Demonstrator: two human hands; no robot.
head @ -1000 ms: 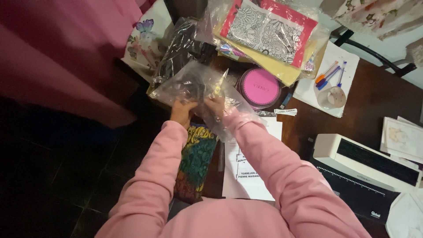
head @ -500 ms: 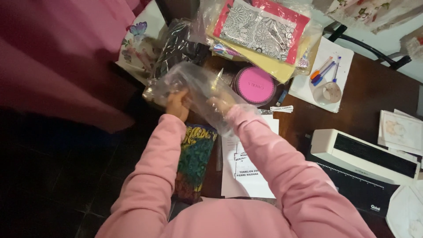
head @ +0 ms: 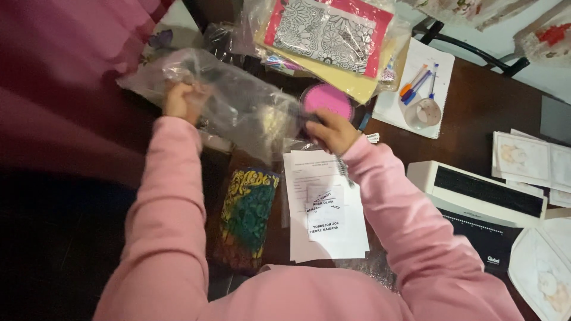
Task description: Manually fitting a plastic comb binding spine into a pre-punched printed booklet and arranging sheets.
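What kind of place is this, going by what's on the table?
Probably a home craft or school-prep table. A white binding machine sits on the dark wood table, with colouring sheets, pens and printed papers. Both hands hold a clear plastic bag.

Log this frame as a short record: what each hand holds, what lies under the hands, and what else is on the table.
left hand: left hand grips one end of a clear plastic bag
right hand: right hand grips the bag's other end
bag state: crumpled, stretched between both hands above the table
below hands: colourful patterned sheet beside white printed papers
near right hand: round pink lid
table right: white binding machine, pens on a white sheet
table top: bagged colouring sheets
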